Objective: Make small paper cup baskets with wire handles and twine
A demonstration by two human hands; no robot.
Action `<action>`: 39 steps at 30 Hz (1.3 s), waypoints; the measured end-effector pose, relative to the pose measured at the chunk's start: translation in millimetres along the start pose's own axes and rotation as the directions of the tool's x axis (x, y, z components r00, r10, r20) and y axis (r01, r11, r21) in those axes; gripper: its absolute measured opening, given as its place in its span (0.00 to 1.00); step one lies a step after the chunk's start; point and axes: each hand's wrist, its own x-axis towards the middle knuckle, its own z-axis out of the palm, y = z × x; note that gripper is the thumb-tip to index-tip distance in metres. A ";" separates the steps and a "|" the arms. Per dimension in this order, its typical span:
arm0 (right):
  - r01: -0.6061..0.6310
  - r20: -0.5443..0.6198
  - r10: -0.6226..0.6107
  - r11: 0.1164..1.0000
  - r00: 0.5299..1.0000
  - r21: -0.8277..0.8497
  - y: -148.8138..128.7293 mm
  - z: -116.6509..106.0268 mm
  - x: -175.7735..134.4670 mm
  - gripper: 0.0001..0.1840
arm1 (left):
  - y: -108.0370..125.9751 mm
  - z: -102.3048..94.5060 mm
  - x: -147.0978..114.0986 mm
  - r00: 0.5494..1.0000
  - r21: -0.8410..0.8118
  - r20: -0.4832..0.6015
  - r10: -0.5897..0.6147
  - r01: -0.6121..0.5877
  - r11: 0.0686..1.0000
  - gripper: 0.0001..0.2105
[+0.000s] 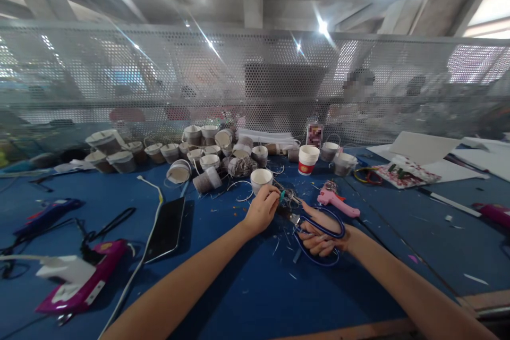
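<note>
Scissors with blue handles are in the right hand, at the near middle of the work surface. We find that hand's fingers curled through and around the handle loops, which stand apart; the blade tips are too confused with scraps to tell their gap. We find the left hand pinched nearly closed at the fingertips, on a small teal piece just left of the blades.

In our judgement, the cutting grip is best worked with the left fingertips set back from the blade line, the piece steadied and the scissors turned by the wrist, in short bites.

Outward, we count one white cup just beyond the left hand, one pink glue gun to the right, and one red-and-white cup stack farther off; its number of cups we cannot tell. Grey-wrapped cups lie and stand across the far side, at least fifteen by our count; overlap prevents an exact figure. On the left we record one phone, one magenta power strip and one blue tool. On the far right we note one patterned bag beside several white sheets. Loose scraps near the hands are too many to count.
</note>
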 end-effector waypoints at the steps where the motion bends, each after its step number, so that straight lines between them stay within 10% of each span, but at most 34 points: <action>1: -0.001 0.007 0.001 1.000 1.000 -0.001 0.3 -0.7 0.0 0.43 | 0.1 0.0 0.1 1.000 -0.001 0.003 -0.002 0.002 1.000 0.08; 23: -0.080 0.087 0.075 0.996 0.993 0.045 -0.4 -5.6 -5.1 0.28 | -0.3 -1.4 0.2 0.998 -0.063 -0.050 -0.027 0.024 0.998 0.06; 39: 0.062 0.064 -0.059 0.997 0.996 -0.039 2.2 -1.1 -15.6 0.42 | 5.5 -19.5 20.0 0.991 0.050 0.027 -0.132 0.131 0.990 0.10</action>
